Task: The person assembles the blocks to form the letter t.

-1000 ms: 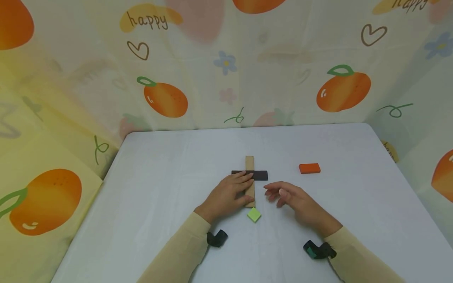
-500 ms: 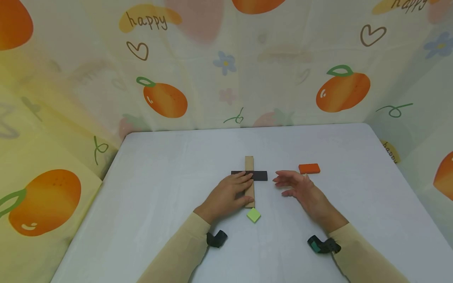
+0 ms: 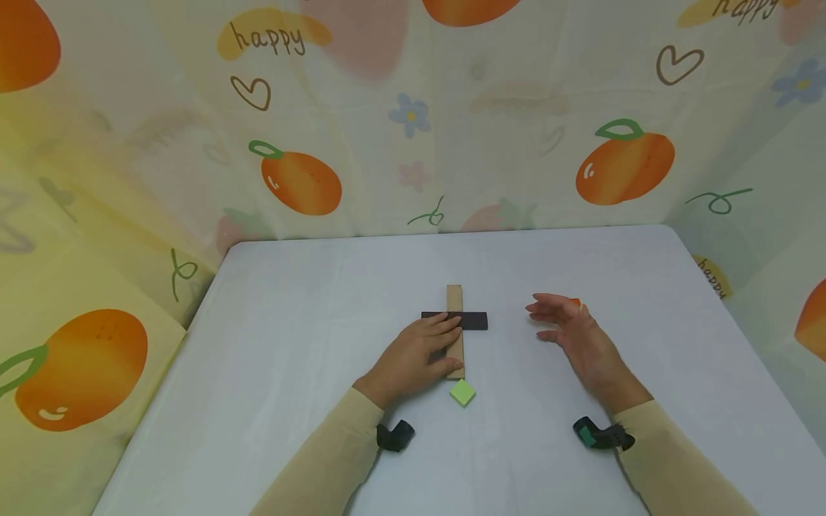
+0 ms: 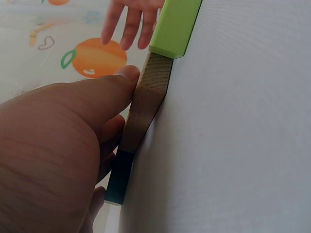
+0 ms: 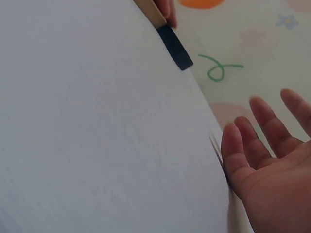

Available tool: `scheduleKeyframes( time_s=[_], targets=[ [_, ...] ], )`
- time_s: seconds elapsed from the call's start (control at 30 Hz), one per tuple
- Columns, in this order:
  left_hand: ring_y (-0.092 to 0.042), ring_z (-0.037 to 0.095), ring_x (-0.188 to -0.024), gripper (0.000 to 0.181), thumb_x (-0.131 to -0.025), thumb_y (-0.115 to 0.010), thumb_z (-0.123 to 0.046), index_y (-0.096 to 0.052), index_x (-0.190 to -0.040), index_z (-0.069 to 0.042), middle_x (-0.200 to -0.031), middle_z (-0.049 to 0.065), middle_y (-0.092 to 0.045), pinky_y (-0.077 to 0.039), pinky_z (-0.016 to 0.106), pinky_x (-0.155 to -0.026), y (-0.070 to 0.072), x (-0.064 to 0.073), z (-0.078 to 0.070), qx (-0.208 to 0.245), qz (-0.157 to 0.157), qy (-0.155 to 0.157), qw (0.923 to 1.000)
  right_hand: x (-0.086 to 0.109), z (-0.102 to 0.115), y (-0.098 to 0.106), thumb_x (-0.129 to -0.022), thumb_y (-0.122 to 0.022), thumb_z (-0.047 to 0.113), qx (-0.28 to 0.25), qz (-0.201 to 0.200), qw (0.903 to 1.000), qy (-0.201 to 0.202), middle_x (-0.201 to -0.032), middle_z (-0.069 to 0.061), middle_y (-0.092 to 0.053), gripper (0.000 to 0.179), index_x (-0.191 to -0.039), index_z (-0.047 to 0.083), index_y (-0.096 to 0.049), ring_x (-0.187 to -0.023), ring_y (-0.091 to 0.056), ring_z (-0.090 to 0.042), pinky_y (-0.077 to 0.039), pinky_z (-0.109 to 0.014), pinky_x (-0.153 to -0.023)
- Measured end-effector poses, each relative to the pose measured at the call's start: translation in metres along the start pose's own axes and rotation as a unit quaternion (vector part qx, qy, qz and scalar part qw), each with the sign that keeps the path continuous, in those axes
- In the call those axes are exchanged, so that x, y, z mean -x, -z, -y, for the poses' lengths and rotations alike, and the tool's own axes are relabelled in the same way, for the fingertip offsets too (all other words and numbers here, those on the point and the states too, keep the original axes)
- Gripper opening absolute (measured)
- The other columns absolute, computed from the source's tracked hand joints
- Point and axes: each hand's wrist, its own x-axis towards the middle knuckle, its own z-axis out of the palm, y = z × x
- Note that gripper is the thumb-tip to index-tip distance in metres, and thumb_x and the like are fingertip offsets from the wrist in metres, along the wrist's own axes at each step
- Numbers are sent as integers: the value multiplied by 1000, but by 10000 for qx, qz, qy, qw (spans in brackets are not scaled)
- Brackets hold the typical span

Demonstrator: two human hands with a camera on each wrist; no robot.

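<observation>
My left hand [image 3: 413,352] rests with fairly straight fingers over the black block [image 3: 476,321] and the wooden blocks [image 3: 454,297], which form a flat cross on the table. At the cross's near end lies a light green square block [image 3: 462,393], turned like a diamond. The left wrist view has the thumb touching the side of the plain wooden block [image 4: 146,104], with the green block [image 4: 171,30] by its end. My right hand [image 3: 577,342] hovers to the right, fingers spread and holding nothing. It covers most of the orange block [image 3: 576,302].
A white table [image 3: 290,308] carries all the blocks. Behind it hangs a cloth [image 3: 361,172] printed with oranges and hearts, and more of the cloth closes in both sides. Each wrist bears a small black camera mount [image 3: 396,436].
My right hand has moved away from the cross, rightward and farther out, and now overlaps the orange block. My left hand and the cross have stayed put.
</observation>
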Motion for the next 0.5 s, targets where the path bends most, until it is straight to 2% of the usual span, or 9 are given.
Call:
scheduleKeyframes(
  time_s=[0.23,0.4,0.5],
  targets=[
    [-34,19,-159,63,-106,-73,-44,-59,-156,-7,-166,2,-48,-26,41,-129,-1,0,1,-7,4,-4,10000,2,1,15,-119,-21,41,22,-202,9998,6,-148,-32,-46,63,-161,1,-47,-139,-46,-42,-47,-44,-106],
    [-35,20,-158,63,-106,-74,-43,-60,-156,-6,-166,2,-48,-26,41,-128,-1,0,1,17,-15,-15,10000,4,3,23,-119,-24,39,97,-510,9986,-28,-148,-39,-43,61,-162,1,-46,-136,-49,-43,-48,-44,-105],
    [-35,20,-158,63,-106,-74,-42,-60,-156,-6,-166,2,-48,-26,42,-128,-1,0,0,31,-15,-7,10000,6,5,27,-119,-27,39,138,-716,9973,-84,-150,-36,-43,61,-162,0,-45,-138,-47,-39,-47,-43,-105]
  ],
)
